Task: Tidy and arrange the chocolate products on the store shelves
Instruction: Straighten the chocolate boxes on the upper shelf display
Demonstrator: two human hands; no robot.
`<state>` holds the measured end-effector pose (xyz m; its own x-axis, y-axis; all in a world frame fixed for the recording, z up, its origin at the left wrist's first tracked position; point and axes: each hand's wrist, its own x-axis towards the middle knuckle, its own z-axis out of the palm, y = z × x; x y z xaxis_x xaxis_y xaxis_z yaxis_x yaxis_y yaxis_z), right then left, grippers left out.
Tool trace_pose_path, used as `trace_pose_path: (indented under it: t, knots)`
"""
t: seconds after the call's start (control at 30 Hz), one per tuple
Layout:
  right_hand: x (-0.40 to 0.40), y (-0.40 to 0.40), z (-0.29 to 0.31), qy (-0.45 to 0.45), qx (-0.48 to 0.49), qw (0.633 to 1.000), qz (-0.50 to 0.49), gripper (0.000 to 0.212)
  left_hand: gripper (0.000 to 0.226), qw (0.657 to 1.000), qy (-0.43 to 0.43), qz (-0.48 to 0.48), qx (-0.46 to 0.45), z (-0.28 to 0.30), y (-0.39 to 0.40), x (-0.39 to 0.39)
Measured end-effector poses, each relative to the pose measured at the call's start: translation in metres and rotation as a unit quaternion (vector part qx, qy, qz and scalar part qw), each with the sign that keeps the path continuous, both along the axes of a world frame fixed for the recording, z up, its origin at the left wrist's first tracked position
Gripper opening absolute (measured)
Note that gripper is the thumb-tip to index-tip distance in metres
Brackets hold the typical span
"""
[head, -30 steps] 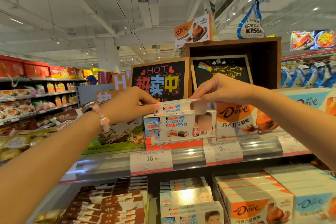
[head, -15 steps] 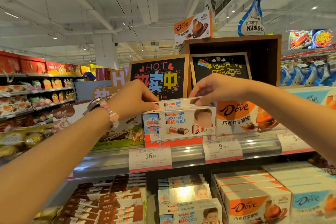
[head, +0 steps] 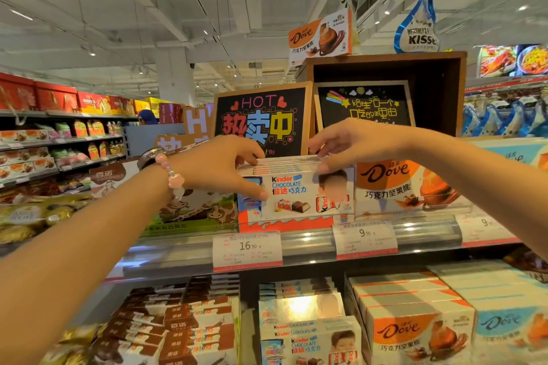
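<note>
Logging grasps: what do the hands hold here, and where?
Both hold the row of Kinder boxes at its top edge: left hand at the left corner, right hand near the right.

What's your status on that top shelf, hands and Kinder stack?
Left hand and right hand both grip the Kinder boxes at their top ends. Stack upright on the shelf edge. Dove box alongside, nothing blocking.

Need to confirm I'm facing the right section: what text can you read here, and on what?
"Kinder CHOCOLATE": box under both hands.
"Dove": orange box beside it.
"HOT": black sign.
"HERSHEY'S KISSES": hanging sign.
"16.90": left price tag.
"9.90": middle price tag.
Fine print on the tags: too small to read.
</note>
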<state>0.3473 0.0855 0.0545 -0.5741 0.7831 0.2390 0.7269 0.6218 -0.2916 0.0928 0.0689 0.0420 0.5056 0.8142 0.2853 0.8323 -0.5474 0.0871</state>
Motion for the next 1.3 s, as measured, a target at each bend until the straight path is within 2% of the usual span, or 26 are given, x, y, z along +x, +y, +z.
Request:
trace_pose_path:
  t: [0.03, 0.17, 0.3, 0.43, 0.57, 0.67, 0.73, 0.83, 0.93, 1.1, 1.3]
  knots:
    - [0.001, 0.000, 0.001, 0.007, -0.005, 1.000, 0.000, 0.051, 0.058, 1.000, -0.005, 0.003, 0.013, 0.000, 0.000, 0.000]
    - [0.001, 0.004, 0.000, -0.046, 0.033, 0.998, 0.015, 0.024, 0.046, 1.000, -0.003, -0.015, -0.001, 0.001, 0.003, -0.004]
    - [0.000, 0.006, 0.000, -0.071, 0.055, 0.996, 0.011, 0.020, 0.038, 0.999, 0.002, -0.029, -0.017, 0.000, 0.003, -0.008]
    - [-0.007, 0.004, 0.004, -0.094, 0.069, 0.993, 0.004, 0.021, 0.045, 0.997, 0.019, -0.062, -0.033, -0.004, -0.007, -0.012]
    - [-0.018, -0.001, 0.011, -0.122, 0.063, 0.990, -0.019, 0.028, 0.057, 0.998, 0.012, -0.053, 0.035, -0.001, -0.015, -0.017]
    - [-0.034, -0.005, 0.007, -0.081, 0.066, 0.994, -0.018, 0.046, 0.058, 0.996, -0.023, -0.042, 0.079, 0.003, -0.022, -0.035]
    - [-0.051, -0.008, 0.001, -0.036, 0.079, 0.996, 0.004, 0.055, 0.051, 0.993, -0.051, -0.030, 0.102, 0.004, -0.025, -0.053]
    - [-0.082, -0.010, -0.005, 0.005, 0.116, 0.992, 0.058, 0.050, 0.046, 0.990, -0.068, 0.006, 0.121, 0.003, -0.030, -0.079]
    - [-0.110, -0.004, -0.009, 0.005, 0.152, 0.985, 0.087, 0.049, 0.055, 0.992, -0.058, 0.052, 0.104, 0.003, -0.032, -0.100]
    - [-0.136, 0.013, -0.009, -0.008, 0.155, 0.987, 0.052, 0.051, 0.063, 0.996, -0.012, 0.069, 0.049, -0.004, -0.027, -0.121]
    - [-0.147, 0.020, -0.003, -0.025, 0.134, 0.990, 0.031, 0.036, 0.051, 0.997, -0.005, 0.070, 0.016, -0.004, -0.007, -0.127]
